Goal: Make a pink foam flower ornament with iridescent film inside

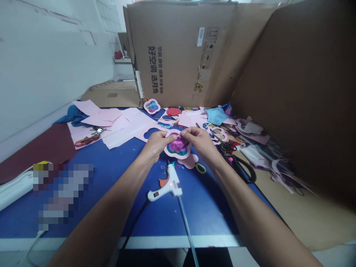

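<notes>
Head view: left hand (157, 144), right hand (199, 140) pinching a flower cutout (178, 147) beyond the glue gun (171, 182)!
Fingers (170, 139) hide some cutout edge; pixelated object (65, 196) left of the gun.

Cardboard box (178, 40): "好空调 选月兔" (152, 70), yellow flame triangle (198, 87), handling icons (206, 58).

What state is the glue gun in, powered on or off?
Apparently on: the white glue gun, lying on the blue table, shows a glowing reddish light on its body.
</notes>
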{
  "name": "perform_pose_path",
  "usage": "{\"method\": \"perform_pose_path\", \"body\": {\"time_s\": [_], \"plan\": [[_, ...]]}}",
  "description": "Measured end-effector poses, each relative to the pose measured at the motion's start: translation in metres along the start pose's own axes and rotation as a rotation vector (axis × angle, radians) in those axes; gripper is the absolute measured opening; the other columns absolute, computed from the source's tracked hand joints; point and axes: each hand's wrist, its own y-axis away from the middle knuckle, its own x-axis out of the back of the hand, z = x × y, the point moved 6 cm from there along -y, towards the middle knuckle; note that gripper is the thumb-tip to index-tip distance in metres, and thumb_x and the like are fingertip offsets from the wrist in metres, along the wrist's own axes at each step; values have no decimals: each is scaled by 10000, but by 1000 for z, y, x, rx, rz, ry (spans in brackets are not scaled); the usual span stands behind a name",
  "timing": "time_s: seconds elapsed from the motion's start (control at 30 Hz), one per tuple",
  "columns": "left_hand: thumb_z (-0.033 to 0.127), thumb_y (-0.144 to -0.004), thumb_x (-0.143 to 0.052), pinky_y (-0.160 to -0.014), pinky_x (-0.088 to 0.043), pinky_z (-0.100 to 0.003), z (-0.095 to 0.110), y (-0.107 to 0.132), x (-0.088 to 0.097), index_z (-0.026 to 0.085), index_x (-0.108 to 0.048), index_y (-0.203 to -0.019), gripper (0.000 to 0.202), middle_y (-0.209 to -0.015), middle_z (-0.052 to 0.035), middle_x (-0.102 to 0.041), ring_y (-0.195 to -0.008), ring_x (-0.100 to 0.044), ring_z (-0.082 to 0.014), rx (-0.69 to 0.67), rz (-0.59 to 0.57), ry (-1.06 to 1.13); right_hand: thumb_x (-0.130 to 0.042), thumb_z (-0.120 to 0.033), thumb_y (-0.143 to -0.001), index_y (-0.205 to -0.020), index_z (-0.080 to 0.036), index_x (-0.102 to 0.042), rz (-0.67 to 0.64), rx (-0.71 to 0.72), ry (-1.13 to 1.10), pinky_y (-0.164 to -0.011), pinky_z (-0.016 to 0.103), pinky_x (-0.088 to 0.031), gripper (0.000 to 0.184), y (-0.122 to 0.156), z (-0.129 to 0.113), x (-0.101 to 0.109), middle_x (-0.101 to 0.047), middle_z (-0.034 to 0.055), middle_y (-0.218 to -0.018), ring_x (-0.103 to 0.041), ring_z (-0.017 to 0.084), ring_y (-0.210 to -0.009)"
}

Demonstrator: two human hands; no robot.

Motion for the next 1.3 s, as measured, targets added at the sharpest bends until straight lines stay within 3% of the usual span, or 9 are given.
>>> {"method": "perform_pose_path", "body": {"time_s": [0.3,0.97,1.3], "plan": [[321,-718,-902,-617,-493,-296,1,2,0,163,-823,-785,189,-734,-57,-759,-616,-633,-156,6,11,-21,-848,-506,-763,-778,-199,-742,-20,-9,12,-629,288,-495,325,0,1,0,-712,5,-707,-609,156,-629],[359,-665,-941,-630,-483,-293,3,3,-2,160,-818,-783,262,-746,-50,-758,-634,-624,-155,-12,17,-32,-840,-519,-770,-769,-195,-737,-10,6,21,-625,288,-477,341,1,0,-1,-697,7,-701,-595,155,-636],[306,-713,-901,-629,-478,-298,1,2,-1,175,-823,-771,164,-754,-53,-757,-634,-617,-155,-24,32,-29,-841,-511,-769,-772,-200,-745,-14,-3,12,-628,292,-495,326,0,1,-1,-706,10,-704,-605,158,-631]]}}
